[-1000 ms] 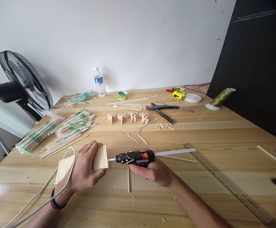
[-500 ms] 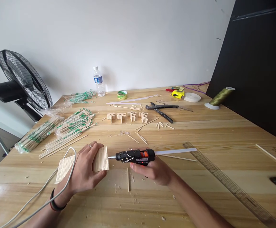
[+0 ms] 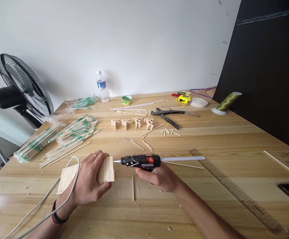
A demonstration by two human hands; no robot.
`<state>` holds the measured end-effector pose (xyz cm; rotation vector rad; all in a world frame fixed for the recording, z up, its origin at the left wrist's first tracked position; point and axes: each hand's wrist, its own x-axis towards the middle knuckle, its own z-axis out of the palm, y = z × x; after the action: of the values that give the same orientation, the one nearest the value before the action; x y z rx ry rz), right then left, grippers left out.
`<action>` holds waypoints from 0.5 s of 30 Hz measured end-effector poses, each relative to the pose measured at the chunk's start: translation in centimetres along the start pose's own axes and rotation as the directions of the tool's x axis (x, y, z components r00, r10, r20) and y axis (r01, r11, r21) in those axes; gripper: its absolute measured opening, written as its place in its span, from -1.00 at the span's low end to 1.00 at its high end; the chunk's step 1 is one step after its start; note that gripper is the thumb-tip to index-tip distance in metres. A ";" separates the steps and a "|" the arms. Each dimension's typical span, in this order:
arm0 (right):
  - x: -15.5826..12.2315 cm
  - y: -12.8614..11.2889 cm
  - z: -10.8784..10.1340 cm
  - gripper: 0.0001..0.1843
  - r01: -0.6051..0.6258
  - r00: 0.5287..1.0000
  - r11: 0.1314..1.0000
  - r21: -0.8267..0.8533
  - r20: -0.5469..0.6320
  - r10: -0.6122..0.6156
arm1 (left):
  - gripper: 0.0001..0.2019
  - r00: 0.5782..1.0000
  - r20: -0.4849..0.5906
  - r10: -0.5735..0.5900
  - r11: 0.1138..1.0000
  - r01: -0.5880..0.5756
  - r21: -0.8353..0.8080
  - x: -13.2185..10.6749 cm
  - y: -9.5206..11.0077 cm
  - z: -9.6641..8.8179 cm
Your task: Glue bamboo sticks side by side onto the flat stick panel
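Note:
My left hand (image 3: 88, 177) grips a panel of wooden sticks (image 3: 106, 170) laid side by side, fingers over its top and thumb below. In my right hand (image 3: 160, 177) is a black hot glue gun (image 3: 141, 161), its nozzle pointing left at the panel's right edge, near the upper corner. Whether the tip touches cannot be made out. A white glue stick (image 3: 184, 158) juts from the gun's back. Behind my left wrist lies another stick panel (image 3: 67, 177), partly hidden by the hand. A pale cord (image 3: 72, 189) loops over that wrist.
Bundled sticks in plastic (image 3: 41, 141) lie at left near a black fan (image 3: 22, 89). Small stick assemblies (image 3: 131, 123), pliers (image 3: 166, 116), a tape measure (image 3: 184, 99), a thread spool (image 3: 228, 103) and a water bottle (image 3: 102, 87) stand farther back. A clear ruler (image 3: 236, 189) lies at right.
The glue gun's nozzle has shifted slightly up along the panel's right edge. Both hands keep their grips, and the whole view has moved a little.

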<state>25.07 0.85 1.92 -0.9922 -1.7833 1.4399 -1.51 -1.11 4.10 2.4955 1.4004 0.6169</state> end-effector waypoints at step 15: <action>0.4 0.5 -0.3 -0.76 -0.040 0.970 0.971 -0.234 -0.242 -0.019 | -0.57 1.000 0.018 0.009 0.999 -0.008 -0.032 -0.2 -0.2 0.1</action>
<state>25.17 1.39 1.46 -1.2439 -1.7955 1.0735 -1.69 -1.16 3.88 2.4772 1.3630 0.6127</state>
